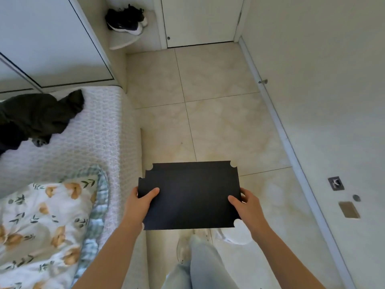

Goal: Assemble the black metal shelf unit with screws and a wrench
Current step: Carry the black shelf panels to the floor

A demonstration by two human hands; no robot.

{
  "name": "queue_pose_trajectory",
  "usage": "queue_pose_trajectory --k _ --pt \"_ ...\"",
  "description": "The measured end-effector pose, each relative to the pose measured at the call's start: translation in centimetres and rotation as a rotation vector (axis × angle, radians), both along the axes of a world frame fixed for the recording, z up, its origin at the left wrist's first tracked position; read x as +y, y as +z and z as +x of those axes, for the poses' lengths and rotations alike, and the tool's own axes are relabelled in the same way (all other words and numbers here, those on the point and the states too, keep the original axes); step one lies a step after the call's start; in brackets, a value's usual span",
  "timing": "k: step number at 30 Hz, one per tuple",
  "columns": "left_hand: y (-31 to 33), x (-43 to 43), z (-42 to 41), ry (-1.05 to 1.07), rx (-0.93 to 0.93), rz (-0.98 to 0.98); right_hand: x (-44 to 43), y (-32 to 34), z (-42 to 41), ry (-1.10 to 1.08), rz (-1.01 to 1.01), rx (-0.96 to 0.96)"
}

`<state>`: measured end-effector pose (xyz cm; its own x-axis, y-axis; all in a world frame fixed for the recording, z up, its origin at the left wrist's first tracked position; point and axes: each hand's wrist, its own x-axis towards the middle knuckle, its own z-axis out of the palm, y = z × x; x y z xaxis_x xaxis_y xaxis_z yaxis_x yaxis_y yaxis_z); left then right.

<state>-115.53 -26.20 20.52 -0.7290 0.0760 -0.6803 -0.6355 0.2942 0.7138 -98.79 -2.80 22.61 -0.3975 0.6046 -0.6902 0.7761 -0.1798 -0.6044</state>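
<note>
Pale denim legs (204, 261) fill the bottom centre, with white footwear (237, 234) on the floor just past them.

Left hand (141, 202) and right hand (246, 207) hold the black shelf panel (191, 197) out in front, roughly level, above the floor tiles (218, 122) and just beside the edge of the bed (100, 132).

Panel: thin, flat, rectangular sheet with a matte black, faintly grained finish. Round notches are cut at the corners that show. The far-left corner is stepped as well as notched.

Grip, left: clamped on the left short edge, thumb flat on top, the rest underneath and hidden.

Grip, right: clamped on the right short edge, thumb on top, fingers (244, 195) curled round the rim.

Floor: large glossy cream tiles with marble-like veining and thin dark grout lines.

Bed: white cover with a raised, honeycomb-like weave. On it:
- a crumpled dark garment (35, 115), far left
- a soft quilted pillow (41, 215), white with orange flowers, green leaves and a green checked border

Far end: a pair of black sneakers (125, 19) with white soles sits on a small rounded corner shelf (123, 41), next to a plain white door (200, 21).

Right side: smooth off-white wall (323, 80) with a white skirting strip. A small metal peg (263, 81) sticks out of the strip. Lower down there is a square metal plate (335, 183) and a brass-coloured rectangular plate (349, 209).
</note>
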Motion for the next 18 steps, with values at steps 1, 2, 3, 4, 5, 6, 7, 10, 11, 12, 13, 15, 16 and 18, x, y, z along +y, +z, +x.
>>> queue_pose_trajectory --k 1,2,3,4,5,6,7,10,11,12,13,15,16,18 --pt "-0.4 0.8 -1.1 -0.005 -0.004 0.002 0.7 -0.3 -1.0 -0.002 0.003 -0.004" --pt "-0.8 1.7 -2.1 -0.011 -0.009 0.002 1.4 -0.6 -1.9 -0.007 0.006 -0.006" --pt "-1.1 2.8 -3.0 -0.018 -0.013 0.001 2.1 -0.9 -2.8 -0.015 0.007 -0.007" --pt "-1.3 3.9 -4.0 -0.026 -0.017 -0.001 3.0 -1.2 -3.8 -0.023 0.007 -0.007" --pt "-1.7 4.9 -4.9 -0.033 -0.022 -0.005 3.9 -1.6 -4.7 -0.029 0.006 -0.007" --pt "-2.2 5.9 -5.9 -0.037 -0.026 -0.011 4.9 -2.0 -5.6 -0.031 0.003 -0.011" --pt "-2.6 6.8 -6.8 -0.04 -0.028 -0.021 5.8 -2.3 -6.5 -0.032 -0.005 -0.02" --pt "-4.0 9.6 -9.6 -0.074 -0.027 -0.054 8.5 -3.5 -9.1 -0.048 -0.03 -0.023" --pt "-4.7 10.4 -10.6 -0.081 -0.035 -0.063 9.4 -4.1 -10.0 -0.054 -0.038 -0.019" --pt "-5.5 11.1 -11.5 -0.083 -0.042 -0.072 10.3 -4.7 -10.9 -0.059 -0.044 -0.02" --pt "-6.3 11.9 -12.4 -0.084 -0.045 -0.075 11.2 -5.4 -11.7 -0.059 -0.049 -0.023" --pt "-8.0 13.3 -14.1 -0.095 -0.054 -0.091 12.8 -6.9 -13.1 -0.053 -0.061 -0.034" --pt "-8.9 14.0 -14.9 -0.1 -0.061 -0.105 13.5 -7.7 -13.9 -0.054 -0.07 -0.037" --pt "-10.8 15.2 -16.6 -0.111 -0.076 -0.121 14.7 -9.4 -15.3 -0.06 -0.076 -0.045"
